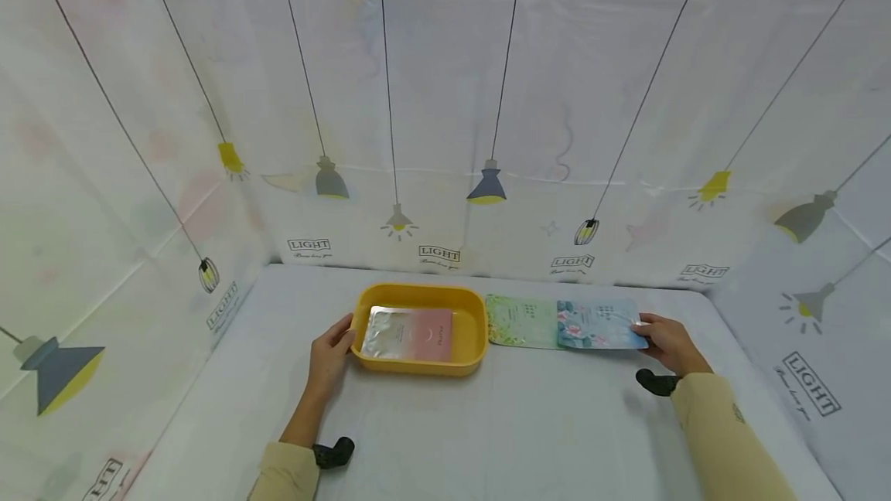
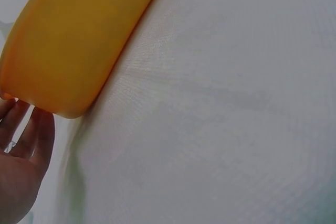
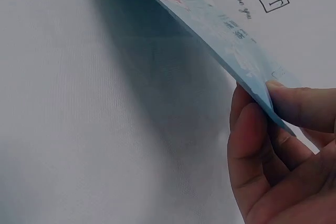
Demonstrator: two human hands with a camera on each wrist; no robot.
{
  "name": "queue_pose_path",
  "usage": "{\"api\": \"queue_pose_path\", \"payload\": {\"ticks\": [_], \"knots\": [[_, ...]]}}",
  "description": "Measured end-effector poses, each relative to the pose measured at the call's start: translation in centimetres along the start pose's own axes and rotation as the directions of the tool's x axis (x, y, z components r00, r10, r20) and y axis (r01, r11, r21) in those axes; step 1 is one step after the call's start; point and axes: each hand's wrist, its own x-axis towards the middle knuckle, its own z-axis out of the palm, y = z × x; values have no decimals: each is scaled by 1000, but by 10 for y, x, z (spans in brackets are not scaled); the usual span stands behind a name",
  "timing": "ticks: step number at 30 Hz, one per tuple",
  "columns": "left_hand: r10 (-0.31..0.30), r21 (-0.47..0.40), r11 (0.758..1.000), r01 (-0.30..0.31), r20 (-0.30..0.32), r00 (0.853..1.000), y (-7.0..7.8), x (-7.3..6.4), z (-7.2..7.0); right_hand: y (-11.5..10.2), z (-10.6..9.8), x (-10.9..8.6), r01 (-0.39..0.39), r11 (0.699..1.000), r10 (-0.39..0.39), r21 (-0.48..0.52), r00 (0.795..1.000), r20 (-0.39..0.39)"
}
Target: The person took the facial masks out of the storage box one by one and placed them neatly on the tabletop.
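A yellow tray [image 1: 480, 346] stands on the white table, and a pink and silver sheet mask packet [image 1: 411, 335] lies inside it. My left hand [image 1: 330, 354] is at the tray's left end. In the left wrist view, its fairly straight fingers [image 2: 39, 135] touch the end wall under the rim. My right hand [image 1: 668, 341] pinches the right edge of a light blue floral sheet mask packet [image 1: 605, 323] between thumb and fingers. In the right wrist view, that packet slants above the tabletop, casting a shadow. Its left part overlaps a green floral packet [image 1: 522, 322] beside the tray.
White cloth with printed hanging lamps [image 1: 487, 184] forms the back and side walls, with the back wall close behind the tray and packets. The white tabletop [image 1: 501, 424] stretches toward me. Each wrist wears a black strap-like device [image 1: 336, 453].
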Motion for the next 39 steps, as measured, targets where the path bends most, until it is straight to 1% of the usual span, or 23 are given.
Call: {"api": "queue_pose_path", "payload": {"ticks": [2, 3, 5, 8, 11, 14, 17, 21, 25, 30, 32, 35, 37, 39], "knots": [[-2, 6, 1000, 2, 3, 1000, -1, 0, 1, 3, -3, 3, 0, 999, -1, -41, 1000, -23], [3, 9, 1000, -3, -2, 1000, -6, 2, 1, 4, -3, 5, 4, 998, -7, -69, 999, -40], [9, 14, 1000, -9, -5, 1000, -5, 2, 2, 6, -3, 8, 5, 990, -18, -144, 996, -92], [26, 18, 1000, -25, -15, 1000, -5, 2, 2, 9, 0, 11, -6, 965, -44, -263, 982, -183], [40, 17, 999, -40, -17, 999, -6, 2, 2, 11, 3, 12, -34, 940, -58, -339, 965, -256], [38, 8, 999, -38, -12, 999, -6, 3, 1, 12, 5, 12, -58, 924, -61, -379, 954, -294], [32, 3, 999, -32, -9, 999, -6, 3, 1, 13, 6, 10, -57, 909, -78, -413, 950, -302], [23, -5, 1000, -23, 0, 1000, -2, 0, 0, 12, 7, 6, -44, 898, -100, -438, 948, -301], [6, -21, 1000, -6, 23, 1000, 2, -1, -1, 13, 7, 2, -42, 897, -107, -440, 945, -309], [-16, -23, 1000, 16, 27, 1000, 3, -1, -1, 15, 7, 0, -44, 919, -96, -392, 939, -330], [-15, -20, 1000, 15, 20, 1000, 3, 0, -1, 15, 8, 0, -43, 930, -95, -365, 930, -354], [1, -13, 1000, -1, 11, 1000, 1, -1, 0, 13, 11, 0, -41, 943, -90, -330, 924, -372], [11, -12, 1000, -11, 4, 1000, -1, -1, 1, 10, 14, -1, -29, 955, -87, -295, 923, -374], [21, -9, 1000, -21, -3, 1000, -2, 0, 2, 8, 16, -3, -14, 963, -83, -268, 934, -348]]}}
